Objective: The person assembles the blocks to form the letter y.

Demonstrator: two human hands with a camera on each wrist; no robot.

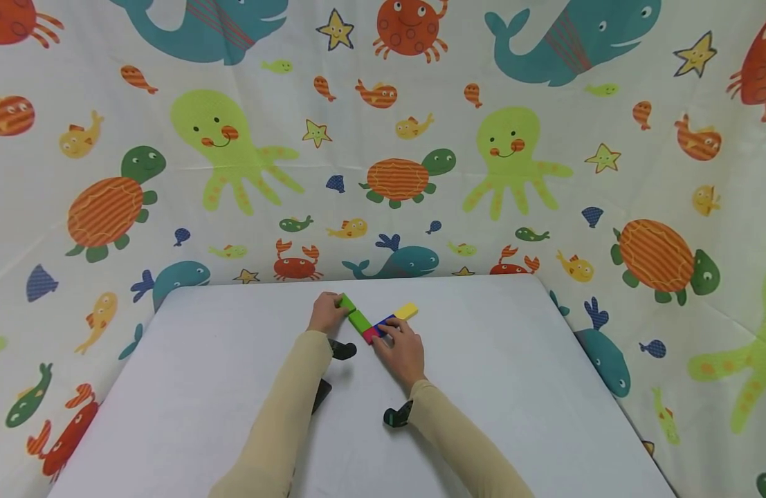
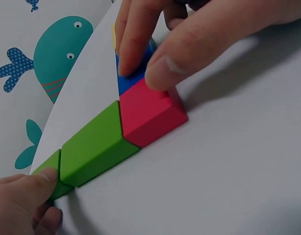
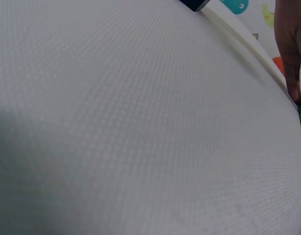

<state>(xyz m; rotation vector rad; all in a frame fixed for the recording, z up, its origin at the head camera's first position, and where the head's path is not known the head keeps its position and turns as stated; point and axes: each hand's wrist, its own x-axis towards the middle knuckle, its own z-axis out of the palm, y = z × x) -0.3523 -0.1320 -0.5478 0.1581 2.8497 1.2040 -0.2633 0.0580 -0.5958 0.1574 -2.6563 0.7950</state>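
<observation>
Five coloured blocks form a V on the white table. My left hand (image 1: 326,314) pinches the end green block (image 1: 347,302) between thumb and fingers. A longer-looking green block (image 2: 94,147) touches it and leads to the red block (image 2: 152,112) at the corner. From there a blue block (image 2: 133,81) and a yellow block (image 1: 407,311) make the other arm. My right hand (image 1: 404,351) bends over the corner, index fingertip on the blue block and thumb at the red block's edge, partly hiding both. In the right wrist view, the left hand (image 3: 291,54) shows at the edge.
White cloth covers the table (image 1: 513,346), whose far edge lies just beyond the blocks. A patterned sea-animal curtain (image 1: 383,138) hangs behind and at the sides. Dark wrist cameras (image 1: 398,415) stick out from the sleeves, and a black object (image 1: 321,396) shows beside the left forearm.
</observation>
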